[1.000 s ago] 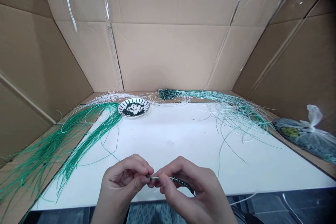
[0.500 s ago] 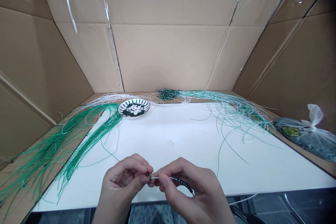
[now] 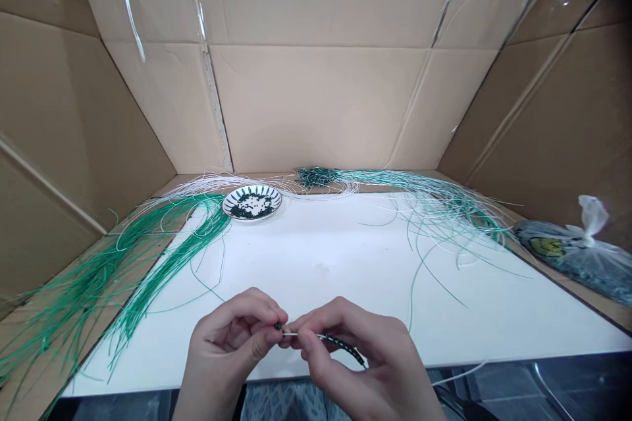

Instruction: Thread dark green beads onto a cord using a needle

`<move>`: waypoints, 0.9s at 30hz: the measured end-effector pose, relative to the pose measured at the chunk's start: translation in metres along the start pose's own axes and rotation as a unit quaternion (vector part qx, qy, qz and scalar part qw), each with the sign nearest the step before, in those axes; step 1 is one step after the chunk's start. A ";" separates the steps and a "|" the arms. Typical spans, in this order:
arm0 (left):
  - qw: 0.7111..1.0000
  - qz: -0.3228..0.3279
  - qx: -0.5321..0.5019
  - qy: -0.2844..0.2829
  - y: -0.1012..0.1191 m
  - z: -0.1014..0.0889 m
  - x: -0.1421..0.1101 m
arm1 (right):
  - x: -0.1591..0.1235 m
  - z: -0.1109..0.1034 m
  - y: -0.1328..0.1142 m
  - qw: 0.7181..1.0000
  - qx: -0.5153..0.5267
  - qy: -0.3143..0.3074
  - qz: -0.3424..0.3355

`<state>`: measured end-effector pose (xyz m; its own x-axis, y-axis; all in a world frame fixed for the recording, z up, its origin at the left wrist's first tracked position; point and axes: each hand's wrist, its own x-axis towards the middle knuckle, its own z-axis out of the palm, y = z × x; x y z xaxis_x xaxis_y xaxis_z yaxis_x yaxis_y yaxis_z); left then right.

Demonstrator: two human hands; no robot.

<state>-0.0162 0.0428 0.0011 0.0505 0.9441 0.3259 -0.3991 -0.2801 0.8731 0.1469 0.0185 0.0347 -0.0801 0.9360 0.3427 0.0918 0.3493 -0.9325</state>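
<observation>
Just above the front edge of the white board, my left hand point(image 3: 237, 339) pinches a small dark bead point(image 3: 278, 326) between thumb and forefinger. A short stretch of white cord point(image 3: 290, 334) runs from that bead to my right hand point(image 3: 355, 355), whose thumb and forefinger are closed on it. Beyond my right fingertips, a row of dark beads point(image 3: 345, 346) on the cord curves down toward the palm. The fingertips of both hands nearly meet. Part of the cord is hidden inside my right hand.
A striped plate point(image 3: 253, 189) holds many dark beads. Green cords point(image 3: 148, 276) lie at left; green and white strands point(image 3: 434, 200) spread at back right. A tied plastic bag point(image 3: 582, 256) sits far right. Cardboard walls point(image 3: 320, 105) enclose the white board point(image 3: 326, 243).
Almost nothing differs. My fingers have shifted very slightly around the bead and cord, and the beaded row in my right hand sits nearly the same.
</observation>
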 end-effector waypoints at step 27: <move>0.984 -0.079 0.048 0.151 0.011 0.026 -0.001 | -0.006 0.000 0.008 0.999 0.023 0.027 0.027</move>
<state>0.0030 0.0344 0.0195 -0.1752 0.9818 0.0736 -0.3190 -0.1274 0.9391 0.1478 0.0154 0.0248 -0.0228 0.9549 0.2960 0.0497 0.2968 -0.9537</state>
